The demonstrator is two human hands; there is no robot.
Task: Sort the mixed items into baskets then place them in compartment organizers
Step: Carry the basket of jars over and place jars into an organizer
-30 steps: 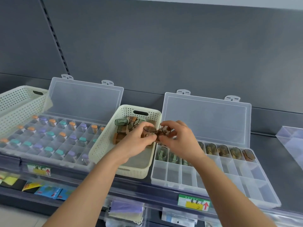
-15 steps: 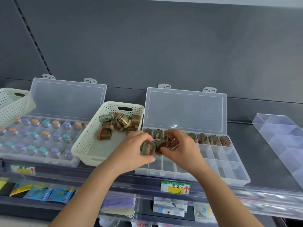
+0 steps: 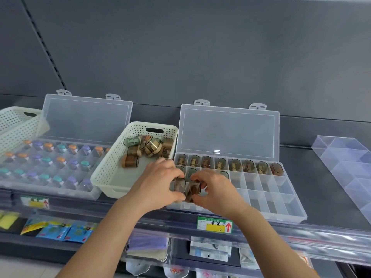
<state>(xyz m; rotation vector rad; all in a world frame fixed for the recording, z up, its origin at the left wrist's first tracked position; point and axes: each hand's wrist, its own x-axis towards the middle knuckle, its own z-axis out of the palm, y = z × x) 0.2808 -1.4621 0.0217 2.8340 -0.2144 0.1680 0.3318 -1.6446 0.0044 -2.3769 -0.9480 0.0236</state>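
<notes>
My left hand (image 3: 158,185) grips a small smoky-brown capped item (image 3: 180,185), and my right hand (image 3: 215,189) pinches a second brown one (image 3: 193,188) beside it. Both hover over the left front part of the clear compartment organizer (image 3: 281,205), lid up. Its back row holds several brown items (image 3: 234,164); a few more lie in the second row, partly hidden by my hands. The cream perforated basket (image 3: 106,177) to the left holds several more brown and green items (image 3: 148,147).
A second clear organizer (image 3: 52,165) on the left holds several small bottles with orange, teal and purple caps. Another cream basket (image 3: 14,125) leans at far left. A clear divider tray (image 3: 345,163) lies at right. Packets hang below the shelf edge (image 3: 214,225).
Both hands moved from above the basket's right rim to over the right organizer's front left compartments, still holding brown items. The camera view shifted right.
</notes>
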